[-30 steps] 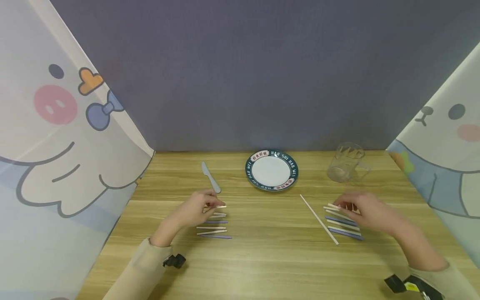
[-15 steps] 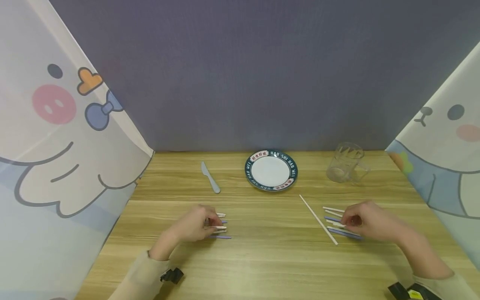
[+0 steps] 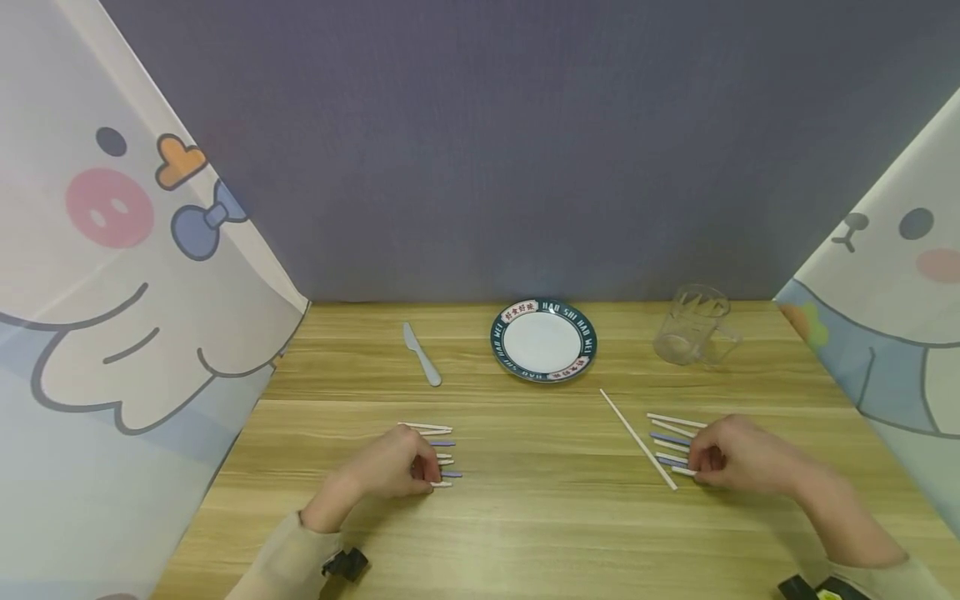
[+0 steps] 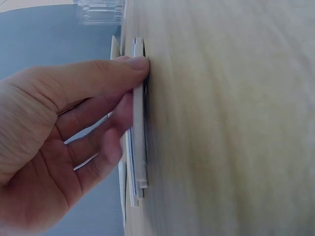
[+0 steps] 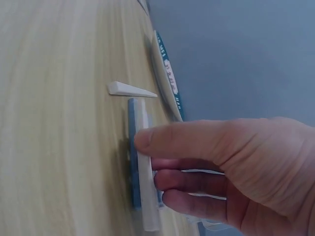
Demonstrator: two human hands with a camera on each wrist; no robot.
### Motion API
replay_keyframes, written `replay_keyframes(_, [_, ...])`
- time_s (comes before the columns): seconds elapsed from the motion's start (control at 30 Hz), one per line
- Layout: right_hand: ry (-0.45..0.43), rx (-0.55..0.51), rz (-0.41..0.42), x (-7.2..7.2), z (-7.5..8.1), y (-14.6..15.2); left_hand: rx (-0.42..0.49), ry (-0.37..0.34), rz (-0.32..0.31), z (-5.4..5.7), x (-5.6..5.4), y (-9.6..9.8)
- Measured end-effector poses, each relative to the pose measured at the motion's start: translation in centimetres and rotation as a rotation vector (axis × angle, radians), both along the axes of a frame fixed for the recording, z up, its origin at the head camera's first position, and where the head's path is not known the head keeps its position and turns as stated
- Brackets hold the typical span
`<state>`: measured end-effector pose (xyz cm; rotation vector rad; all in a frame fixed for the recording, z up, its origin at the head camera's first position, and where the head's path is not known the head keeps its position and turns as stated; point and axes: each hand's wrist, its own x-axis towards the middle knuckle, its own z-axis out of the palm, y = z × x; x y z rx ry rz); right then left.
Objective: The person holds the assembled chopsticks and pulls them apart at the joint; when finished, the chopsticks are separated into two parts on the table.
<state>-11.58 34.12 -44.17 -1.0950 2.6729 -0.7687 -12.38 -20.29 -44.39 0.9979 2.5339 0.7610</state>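
In the head view my left hand is at the near end of a row of short white and blue sticks. Thumb and fingers pinch a white stick, seen along its length in the left wrist view. My right hand is over a similar row, and it pinches another white stick close beside a blue stick. Each hand hides part of its row. Left of the right row, a longer white stick lies slanted on the table.
A green-rimmed plate stands at the back middle of the wooden table. To its left lies a grey knife; to its right is a clear mug. A dark panel rises behind, with cartoon-printed sheets at both sides.
Both hands have moved toward me along their rows, each carrying a white stick from the far end to the near end. The long stick, plate, knife and mug stay put.
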Motion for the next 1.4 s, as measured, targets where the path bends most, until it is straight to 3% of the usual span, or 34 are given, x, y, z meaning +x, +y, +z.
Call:
replay_keyframes(0.43, [0.075,0.065,-0.07,-0.2,-0.5,-0.8,-0.008,0.108,0.044,-0.5,-1.6,-0.3])
replay_keyframes(0.63, [0.117,0.044,-0.106,-0.1,-0.3,-1.4,0.012,0.144,0.035,0.0,-2.5,0.7])
replay_keyframes(0.93, [0.189,0.031,-0.153,0.2,0.3,-3.0,0.034,0.241,-0.028,1.7,-5.2,5.7])
replay_keyframes(1.27, [0.118,0.074,-0.207,1.0,0.3,-5.3,-0.022,0.245,-0.117,2.9,-7.8,12.7])
replay_keyframes(1.4, [0.112,0.07,-0.232,1.3,0.2,-5.8,-0.019,0.254,-0.19,2.6,-8.4,15.5])
